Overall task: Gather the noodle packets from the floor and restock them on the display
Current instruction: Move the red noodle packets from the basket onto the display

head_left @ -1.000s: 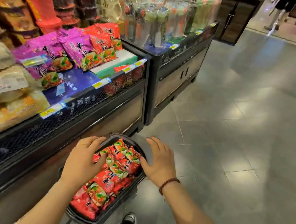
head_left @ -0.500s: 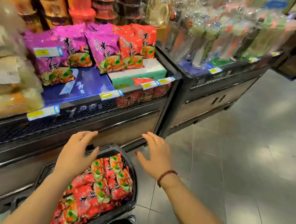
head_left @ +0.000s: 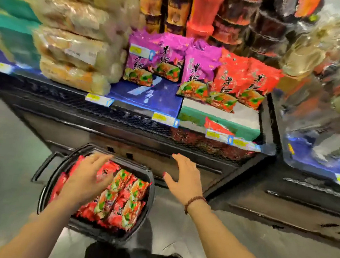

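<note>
A black shopping basket (head_left: 150,191) stands on the floor against the display, filled with several red noodle packets (head_left: 126,199). My left hand (head_left: 86,178) hovers over the packets at the basket's left side, fingers spread and holding nothing. My right hand (head_left: 183,177) is open in the air to the right of the basket, in front of the display's dark base. On the display shelf (head_left: 136,121) above stand red noodle packets (head_left: 242,81) beside purple ones (head_left: 167,60).
Clear bags of pale noodles (head_left: 75,42) are stacked at the shelf's left. Cup noodle tubs (head_left: 201,11) stand at the back. A blue box (head_left: 153,98) and a green box (head_left: 220,119) lie at the shelf front. Another display unit (head_left: 309,184) adjoins on the right. Grey floor (head_left: 1,164) lies left.
The view has swung left and closer to the display. My left hand has dropped lower over the packets in the basket. My right hand stays open beside the basket.
</note>
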Demonstrator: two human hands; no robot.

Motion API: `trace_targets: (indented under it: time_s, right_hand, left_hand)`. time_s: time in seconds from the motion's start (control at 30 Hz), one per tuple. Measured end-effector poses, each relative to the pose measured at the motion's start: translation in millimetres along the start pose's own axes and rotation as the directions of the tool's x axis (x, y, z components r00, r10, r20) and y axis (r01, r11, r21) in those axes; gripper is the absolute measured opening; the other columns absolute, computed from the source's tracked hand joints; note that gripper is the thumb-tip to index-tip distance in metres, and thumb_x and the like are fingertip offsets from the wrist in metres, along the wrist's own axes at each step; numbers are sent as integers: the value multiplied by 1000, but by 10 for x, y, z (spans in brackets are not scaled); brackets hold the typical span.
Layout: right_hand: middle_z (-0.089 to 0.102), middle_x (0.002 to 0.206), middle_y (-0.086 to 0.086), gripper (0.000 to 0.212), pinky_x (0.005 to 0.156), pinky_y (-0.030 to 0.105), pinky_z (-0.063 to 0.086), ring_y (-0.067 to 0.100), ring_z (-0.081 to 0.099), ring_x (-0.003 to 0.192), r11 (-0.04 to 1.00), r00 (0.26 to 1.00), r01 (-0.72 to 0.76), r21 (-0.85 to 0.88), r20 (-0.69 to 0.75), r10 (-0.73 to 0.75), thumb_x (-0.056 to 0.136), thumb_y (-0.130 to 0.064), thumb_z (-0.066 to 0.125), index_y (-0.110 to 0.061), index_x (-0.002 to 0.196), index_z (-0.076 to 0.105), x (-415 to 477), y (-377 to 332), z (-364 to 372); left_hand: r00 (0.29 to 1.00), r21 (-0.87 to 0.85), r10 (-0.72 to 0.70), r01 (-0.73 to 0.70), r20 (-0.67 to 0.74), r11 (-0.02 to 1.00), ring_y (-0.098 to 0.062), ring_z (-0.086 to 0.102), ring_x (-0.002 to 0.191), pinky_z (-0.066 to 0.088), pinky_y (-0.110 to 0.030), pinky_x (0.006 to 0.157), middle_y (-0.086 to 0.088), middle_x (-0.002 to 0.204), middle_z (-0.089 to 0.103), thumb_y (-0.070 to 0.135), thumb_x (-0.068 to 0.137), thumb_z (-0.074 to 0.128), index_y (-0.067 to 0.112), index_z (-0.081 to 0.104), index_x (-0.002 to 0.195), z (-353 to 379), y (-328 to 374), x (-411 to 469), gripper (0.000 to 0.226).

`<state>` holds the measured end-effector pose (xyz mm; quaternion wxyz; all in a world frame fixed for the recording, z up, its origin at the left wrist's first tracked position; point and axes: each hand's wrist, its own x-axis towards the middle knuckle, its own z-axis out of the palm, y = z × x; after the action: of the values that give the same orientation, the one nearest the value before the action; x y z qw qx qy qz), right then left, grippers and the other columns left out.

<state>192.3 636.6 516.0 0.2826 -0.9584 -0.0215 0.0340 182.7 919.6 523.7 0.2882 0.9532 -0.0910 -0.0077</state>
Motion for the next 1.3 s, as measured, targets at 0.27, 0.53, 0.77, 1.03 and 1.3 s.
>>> trace_targets:
  time_s: [0.27, 0.53, 0.77, 1.03, 1.3]
  right_hand:
    - [47, 140, 1, 59, 107, 39, 37, 22, 42, 129, 960, 925, 273, 60, 256, -280, 85, -39, 64, -20, 138, 46, 398, -139, 276]
    - [44, 143, -1, 62, 107, 43, 36, 20, 39, 133, 927, 827, 371, 45, 438, -352, 84, -37, 66, -23, 140, 44, 791, -290, 721]
    - [44, 142, 1, 60, 108, 40, 36, 21, 39, 133, 931, 743, 357, 71, 583, -329, 87, -30, 66, -21, 141, 42, 1218, -266, 1044]
    - [44, 140, -1, 61, 110, 39, 34, 18, 37, 134, 901, 583, 412, 132, 722, -372, 88, -30, 67, -27, 143, 40, 2015, -257, 2100]
    - [46, 136, 8, 70, 105, 22, 30, 17, 41, 126, 901, 482, 400, 169, 797, -364, 81, -20, 73, -33, 142, 41, 2334, 124, 3340]
  left_hand:
    - [917, -26, -366, 367, -160, 930, -20, 58, 106, 46, -32, 91, -1, 114, 62, 52, 78, 51, 18, 64, 122, 59, 9, -846, 58]
    - [746, -210, -624, 588, -233, 781, -21, 54, 115, 38, -26, 95, -3, 123, 60, 49, 78, 55, 17, 62, 127, 231, -182, -1005, 60]
    - [543, -395, -830, 739, -129, 545, -23, 43, 128, 34, -32, 103, -5, 135, 48, 27, 88, 69, 22, 51, 138, 667, -246, -880, 52]
    - [248, -588, -961, 761, -124, 272, -21, 37, 133, 26, -23, 102, -5, 139, 41, 18, 87, 71, 24, 45, 141, 1507, -773, -483, 60]
    - [101, -711, -994, 696, -39, 99, -21, 36, 133, 25, -21, 105, -10, 141, 42, 19, 80, 78, 22, 43, 143, 2685, -1546, -244, 73]
